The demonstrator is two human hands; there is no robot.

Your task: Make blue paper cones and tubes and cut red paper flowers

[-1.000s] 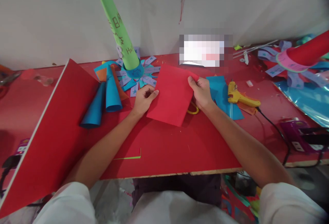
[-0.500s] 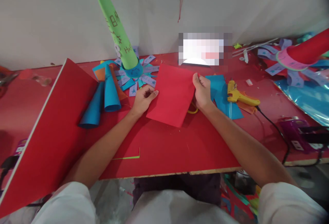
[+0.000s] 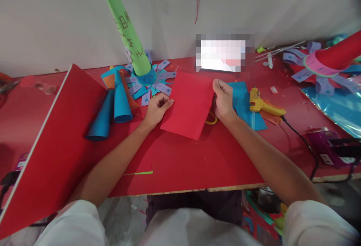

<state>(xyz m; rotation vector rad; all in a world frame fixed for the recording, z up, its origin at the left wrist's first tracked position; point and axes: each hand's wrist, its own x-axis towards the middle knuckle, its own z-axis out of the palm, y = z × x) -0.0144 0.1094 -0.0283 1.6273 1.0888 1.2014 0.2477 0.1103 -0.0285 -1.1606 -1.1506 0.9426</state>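
Behind red sheet (image 3: 187,105): yellow loop (image 3: 216,120) (rest hidden).

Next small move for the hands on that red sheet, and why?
Probably shift the red paper sheet slightly left: the left hand and right hand hold its opposite sides, and it partly hides a yellow loop, perhaps a scissors handle, which that should uncover.

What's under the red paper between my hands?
A yellow loop shows past the right edge of the red paper, near your right hand. The rest of whatever it belongs to is covered, as is anything else beneath, so I can't name it.
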